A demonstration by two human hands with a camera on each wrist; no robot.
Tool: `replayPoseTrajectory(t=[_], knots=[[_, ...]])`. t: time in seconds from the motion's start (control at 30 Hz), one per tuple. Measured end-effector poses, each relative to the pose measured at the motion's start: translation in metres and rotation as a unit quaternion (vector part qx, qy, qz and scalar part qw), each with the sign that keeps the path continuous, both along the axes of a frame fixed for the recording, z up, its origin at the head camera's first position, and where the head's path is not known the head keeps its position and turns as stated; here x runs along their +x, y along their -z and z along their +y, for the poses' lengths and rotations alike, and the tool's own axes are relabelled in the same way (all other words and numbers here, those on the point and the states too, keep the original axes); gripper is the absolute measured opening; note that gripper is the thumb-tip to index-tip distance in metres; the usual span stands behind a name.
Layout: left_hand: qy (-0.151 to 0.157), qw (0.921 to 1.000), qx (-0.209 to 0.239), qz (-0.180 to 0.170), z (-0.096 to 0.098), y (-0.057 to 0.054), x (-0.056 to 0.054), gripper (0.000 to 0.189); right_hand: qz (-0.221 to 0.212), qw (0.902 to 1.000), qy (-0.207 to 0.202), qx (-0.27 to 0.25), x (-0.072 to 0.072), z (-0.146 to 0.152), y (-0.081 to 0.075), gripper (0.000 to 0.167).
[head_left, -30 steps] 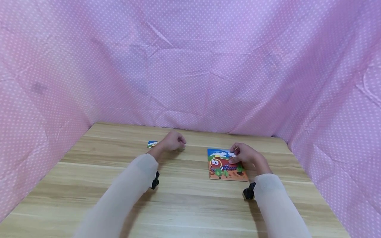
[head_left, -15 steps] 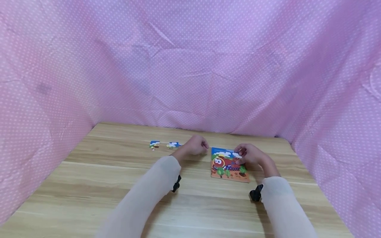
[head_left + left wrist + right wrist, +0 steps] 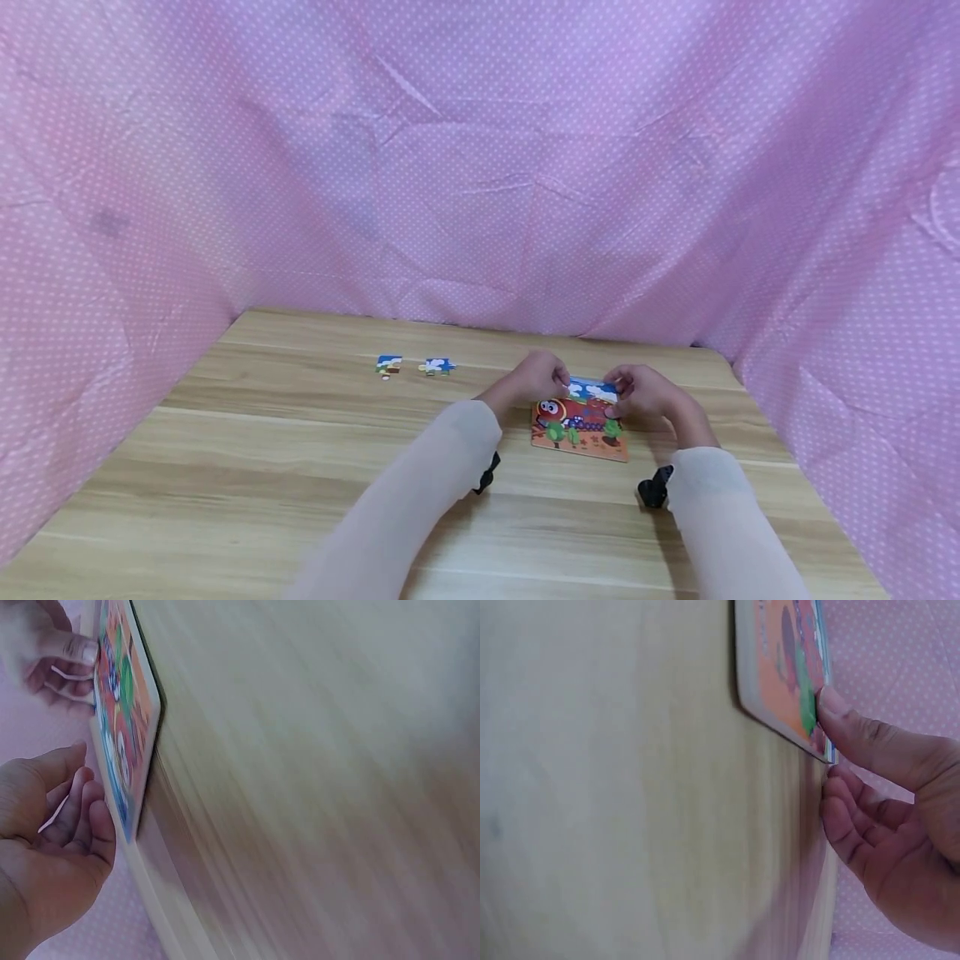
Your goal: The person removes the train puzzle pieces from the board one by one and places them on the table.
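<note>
A square jigsaw board [image 3: 579,446] with a cartoon of a big-eyed red creature, trees and sky lies on the wooden table. My left hand [image 3: 542,377] is over its upper left part, fingers loosely curled; the left wrist view shows the thumb and fingers of this hand [image 3: 56,825] beside the board's edge, nothing visible between them. At the upper right, my right hand [image 3: 648,392] grips the board's edge; in the right wrist view its thumb [image 3: 840,712] lies on the printed face and the fingers curl at the edge.
Two loose jigsaw pieces, one with a brown patch [image 3: 389,364] and one with a white cloud [image 3: 437,367], lie on the table [image 3: 300,450] to the left. A pink dotted curtain [image 3: 480,208] hangs behind and at both sides.
My left hand has moved right, away from the loose pieces and onto the board's upper left, uncovering the cloud piece. The right hand stays at the board's upper right.
</note>
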State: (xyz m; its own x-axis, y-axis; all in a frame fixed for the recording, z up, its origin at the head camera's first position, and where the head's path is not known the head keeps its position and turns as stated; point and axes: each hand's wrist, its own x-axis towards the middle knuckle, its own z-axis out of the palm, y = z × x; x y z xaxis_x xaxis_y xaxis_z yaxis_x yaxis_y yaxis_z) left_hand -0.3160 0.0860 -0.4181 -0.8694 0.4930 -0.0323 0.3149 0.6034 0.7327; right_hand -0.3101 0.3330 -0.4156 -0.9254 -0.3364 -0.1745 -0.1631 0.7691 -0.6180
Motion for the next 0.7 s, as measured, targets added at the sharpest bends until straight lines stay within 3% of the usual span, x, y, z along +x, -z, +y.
replayPoseTrajectory(t=[0.27, 0.43, 0.7], knots=[[0.009, 0.9994, -0.03, 0.013, 0.023, 0.001, 0.003, 0.009, -0.007, 0.9999, -0.009, 0.005, -0.004, 0.001, 0.0, 0.05], [-0.005, 0.9991, -0.041, -0.005, 0.029, 0.007, 0.005, 0.009, -0.01, 0.9998, -0.014, 0.003, -0.004, 0.0, 0.001, 0.051], [-0.012, 0.9989, -0.046, -0.001, 0.034, 0.013, 0.007, 0.015, -0.011, 0.9998, -0.015, -0.007, -0.005, 0.001, 0.002, 0.051]])
